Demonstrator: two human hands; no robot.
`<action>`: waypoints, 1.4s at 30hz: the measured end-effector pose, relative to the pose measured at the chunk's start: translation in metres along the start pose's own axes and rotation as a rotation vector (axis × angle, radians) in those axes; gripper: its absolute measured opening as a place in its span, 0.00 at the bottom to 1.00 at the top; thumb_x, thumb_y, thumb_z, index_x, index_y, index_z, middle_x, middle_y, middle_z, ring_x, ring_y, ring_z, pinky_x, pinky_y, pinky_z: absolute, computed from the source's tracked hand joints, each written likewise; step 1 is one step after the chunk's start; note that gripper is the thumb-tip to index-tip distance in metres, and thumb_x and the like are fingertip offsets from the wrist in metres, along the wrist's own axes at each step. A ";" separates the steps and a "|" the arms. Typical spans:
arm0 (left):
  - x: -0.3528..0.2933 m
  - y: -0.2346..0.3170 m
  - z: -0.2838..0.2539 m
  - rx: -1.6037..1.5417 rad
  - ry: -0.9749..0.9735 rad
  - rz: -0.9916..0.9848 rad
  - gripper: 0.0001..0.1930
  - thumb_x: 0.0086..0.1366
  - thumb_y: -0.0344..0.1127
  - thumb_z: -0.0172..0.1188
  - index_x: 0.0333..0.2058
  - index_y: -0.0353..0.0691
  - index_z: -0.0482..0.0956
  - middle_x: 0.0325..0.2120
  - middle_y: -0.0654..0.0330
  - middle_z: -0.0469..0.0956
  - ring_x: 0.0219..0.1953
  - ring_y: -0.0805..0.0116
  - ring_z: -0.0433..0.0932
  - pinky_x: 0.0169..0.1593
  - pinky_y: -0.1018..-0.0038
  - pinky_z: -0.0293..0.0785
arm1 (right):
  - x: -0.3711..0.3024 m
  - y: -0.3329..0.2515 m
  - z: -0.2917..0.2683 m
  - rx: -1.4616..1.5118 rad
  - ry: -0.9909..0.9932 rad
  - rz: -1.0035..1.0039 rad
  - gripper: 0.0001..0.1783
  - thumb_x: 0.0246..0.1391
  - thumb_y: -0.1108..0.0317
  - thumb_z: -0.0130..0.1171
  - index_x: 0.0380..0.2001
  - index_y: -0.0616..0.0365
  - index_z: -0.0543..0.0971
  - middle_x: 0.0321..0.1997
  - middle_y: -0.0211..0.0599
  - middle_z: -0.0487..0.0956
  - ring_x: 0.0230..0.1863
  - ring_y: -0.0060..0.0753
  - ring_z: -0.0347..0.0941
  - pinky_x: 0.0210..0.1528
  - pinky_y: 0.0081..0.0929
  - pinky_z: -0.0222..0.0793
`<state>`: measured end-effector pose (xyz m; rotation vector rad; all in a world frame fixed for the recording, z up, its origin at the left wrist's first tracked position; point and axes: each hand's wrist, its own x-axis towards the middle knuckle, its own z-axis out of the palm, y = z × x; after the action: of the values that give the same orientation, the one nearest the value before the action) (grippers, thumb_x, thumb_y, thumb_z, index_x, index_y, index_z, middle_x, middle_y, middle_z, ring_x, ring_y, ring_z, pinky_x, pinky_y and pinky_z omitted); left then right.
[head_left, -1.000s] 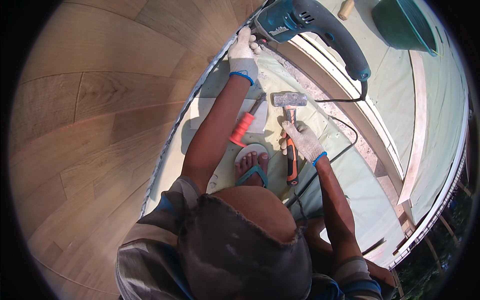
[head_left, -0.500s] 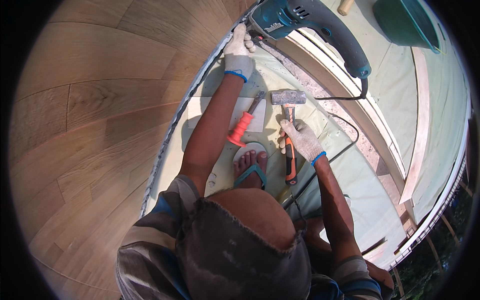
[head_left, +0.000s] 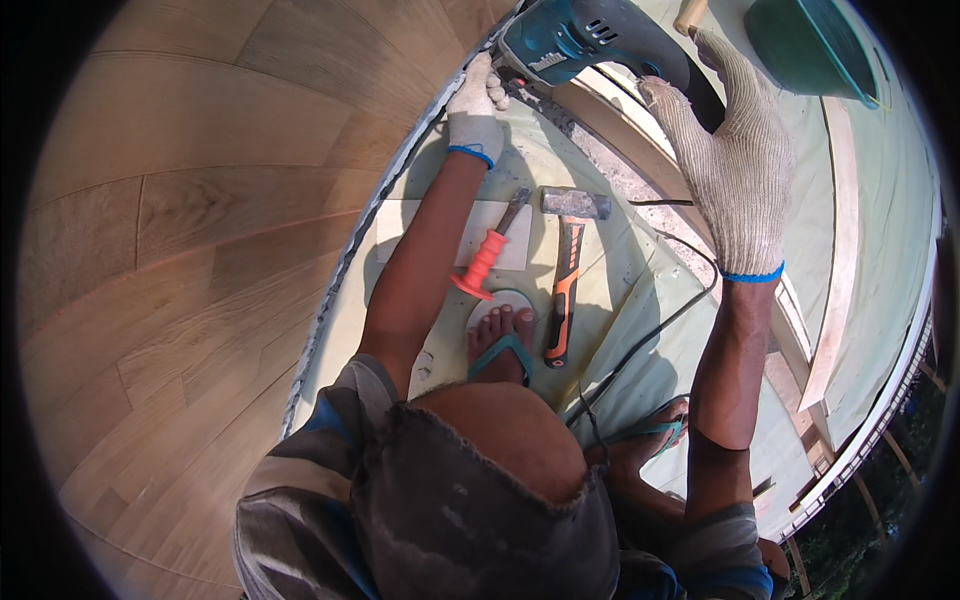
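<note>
Two gloved hands of mine are at the drill (head_left: 550,45), which is at the far end of the pale green sheet (head_left: 620,290), with its front end close to the border of the brown planks (head_left: 220,200). My left hand (head_left: 476,112) is just beside this front end, at the same border. Its fingers are curled, but I cannot tell whether they pinch something. My right hand (head_left: 735,165) is spread, thumb and fingers well apart, and it covers part of the dark drill handle; whether the glove touches it, I cannot say.

Beyond my right hand, near the sheet's far right corner, is a green bucket (head_left: 810,50); what it contains is hidden from me. A wooden handle (head_left: 689,14) lies to the left of it.

Nearer to me, between my forearms, a hammer (head_left: 566,270) lies on the sheet, head away from me. To its left is a chisel (head_left: 486,260) with a red grip, lying partly over a flat pale piece (head_left: 517,240). My foot (head_left: 500,330) is just below the chisel. A black cable (head_left: 688,243) curves to the right of the hammer, and a thin board (head_left: 838,250) lies toward the sheet's right edge.
</note>
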<state>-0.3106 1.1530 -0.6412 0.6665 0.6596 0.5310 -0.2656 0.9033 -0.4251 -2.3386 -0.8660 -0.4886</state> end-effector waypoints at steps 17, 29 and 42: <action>0.002 -0.007 0.000 0.000 0.016 0.075 0.10 0.76 0.42 0.66 0.40 0.44 0.79 0.23 0.69 0.71 0.22 0.80 0.67 0.25 0.77 0.65 | 0.005 0.030 0.009 0.147 -0.271 0.197 0.39 0.55 0.39 0.76 0.61 0.54 0.85 0.48 0.44 0.90 0.49 0.40 0.89 0.55 0.35 0.82; -0.013 -0.017 0.014 0.173 0.139 0.218 0.16 0.75 0.46 0.68 0.31 0.42 0.78 0.20 0.69 0.69 0.18 0.79 0.64 0.23 0.77 0.62 | 0.013 0.047 0.009 0.212 -0.312 0.191 0.37 0.57 0.37 0.74 0.60 0.52 0.85 0.51 0.42 0.90 0.52 0.39 0.88 0.56 0.34 0.81; -0.014 -0.015 0.027 0.036 0.164 0.233 0.17 0.75 0.42 0.67 0.28 0.41 0.76 0.20 0.70 0.68 0.17 0.80 0.65 0.20 0.77 0.60 | 0.018 0.056 0.011 0.191 -0.345 0.187 0.38 0.56 0.37 0.74 0.62 0.50 0.84 0.51 0.44 0.90 0.52 0.40 0.88 0.57 0.35 0.81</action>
<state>-0.2975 1.1241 -0.6303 0.7435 0.7512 0.7975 -0.2130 0.8851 -0.4466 -2.3288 -0.7948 0.0773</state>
